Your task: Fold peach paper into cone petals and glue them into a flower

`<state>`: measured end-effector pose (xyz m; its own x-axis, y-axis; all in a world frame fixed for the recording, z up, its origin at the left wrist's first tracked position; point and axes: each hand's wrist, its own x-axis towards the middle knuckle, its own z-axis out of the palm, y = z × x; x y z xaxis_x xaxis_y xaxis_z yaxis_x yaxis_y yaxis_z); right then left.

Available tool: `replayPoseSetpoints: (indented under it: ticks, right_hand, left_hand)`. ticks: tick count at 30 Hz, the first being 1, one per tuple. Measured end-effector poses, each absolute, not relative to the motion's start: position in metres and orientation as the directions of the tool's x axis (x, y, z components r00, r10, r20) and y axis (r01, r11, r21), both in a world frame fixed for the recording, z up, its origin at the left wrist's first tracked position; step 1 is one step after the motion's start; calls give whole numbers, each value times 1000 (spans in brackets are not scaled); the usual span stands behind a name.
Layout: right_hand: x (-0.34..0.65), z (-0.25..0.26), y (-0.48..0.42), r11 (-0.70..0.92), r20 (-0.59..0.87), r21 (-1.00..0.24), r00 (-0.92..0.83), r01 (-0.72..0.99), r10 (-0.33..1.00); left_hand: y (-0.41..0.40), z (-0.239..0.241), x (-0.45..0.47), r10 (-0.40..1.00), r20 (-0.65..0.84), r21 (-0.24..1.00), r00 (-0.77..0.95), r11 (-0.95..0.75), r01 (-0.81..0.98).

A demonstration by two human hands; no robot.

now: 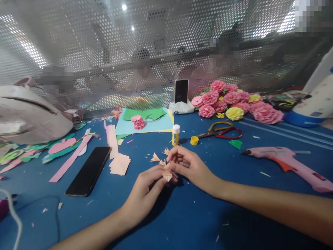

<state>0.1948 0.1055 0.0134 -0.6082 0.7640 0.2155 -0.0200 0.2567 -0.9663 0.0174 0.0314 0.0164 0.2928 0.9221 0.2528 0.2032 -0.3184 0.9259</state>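
Note:
My left hand (151,184) is closed, pinching a small folded piece of peach paper (167,176) between thumb and fingers. Right against it, my right hand (186,165) has its fingers curled over the same paper; its fingertips are partly hidden. Just beyond my hands lie several small peach paper pieces (155,158), pleated like petals. An uncapped glue stick (175,135) stands upright behind them, with its yellow cap (194,140) on the table to the right. Left of my hands is a stack of peach paper cutouts (120,164).
A black phone (88,172) and pink strips lie left. Scissors (221,132) and a pink glue gun (283,159) lie right. Pink and yellow paper flowers (234,100) are heaped behind, near a propped phone (181,91). A white bag (31,114) sits far left, before a perforated metal panel.

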Motion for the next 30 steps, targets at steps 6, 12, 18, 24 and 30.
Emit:
replayPoseSetpoints:
  ticks: [6,12,18,24,30]
  right_hand:
    - [199,16,104,444,359,-896,-560,19,747]
    - [201,15,101,622,524,-783,-525,13,670]
    - [202,17,100,705,609,-709,-510,-7,608]
    - [205,18,103,771,680,-635,-510,-50,527]
    - [206,17,106,783,711,-610,-518,-118,476]
  left_hand:
    - [31,14,17,936,259,925,240,-312,217]
    - [26,12,17,918,318,877,239,-380,293]
    - [24,11,17,893,362,837,268,-438,327]
    - [23,9,19,912,324,863,250,-393,318]
    - [21,10,19,926,301,879,227,-362,310]
